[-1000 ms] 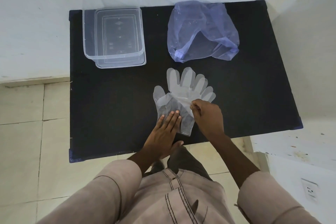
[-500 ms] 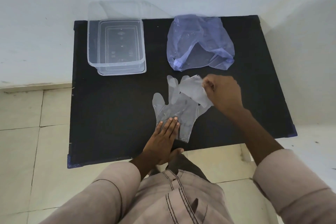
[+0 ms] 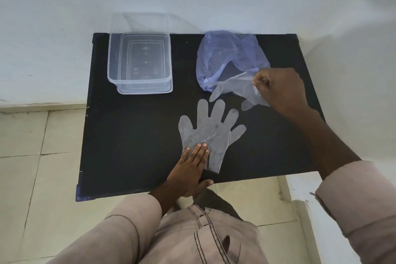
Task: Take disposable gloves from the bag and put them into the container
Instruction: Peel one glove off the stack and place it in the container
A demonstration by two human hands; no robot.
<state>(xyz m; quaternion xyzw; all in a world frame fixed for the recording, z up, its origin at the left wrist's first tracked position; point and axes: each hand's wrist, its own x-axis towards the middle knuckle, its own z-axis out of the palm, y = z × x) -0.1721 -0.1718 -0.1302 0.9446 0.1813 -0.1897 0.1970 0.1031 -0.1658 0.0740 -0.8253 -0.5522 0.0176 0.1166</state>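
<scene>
A black table (image 3: 132, 139) stands against a pale wall, with tiled floor below its near edge; this head view is the only one, looking down over the person's lap. At the far left of the table sits a clear container (image 3: 140, 63), open on top, with nothing visible inside it, resting on what looks like its lid. To the far right lies a crumpled bluish bag (image 3: 227, 58). The right hand (image 3: 280, 90) is closed in a pinch on the edge of a loose glove (image 3: 237, 90), a thin, see-through film that hangs limp from the fingertips, its finger ends drooping toward the table just in front of the bag. From these fingertips the container lies well to the left and slightly farther away, across bare table. The left hand (image 3: 190, 169) lies flat, fingers straight and together, pressing the cuff end of a second glove (image 3: 209, 135) against the table; that glove is spread flat, its long axis running from under the fingers away toward the bag, thumb to the left. The left hand is the nearer one to the container, but the right hand is the one carrying a glove, so the coming move is likely a leftward carry. Film this light will flutter and cling.
</scene>
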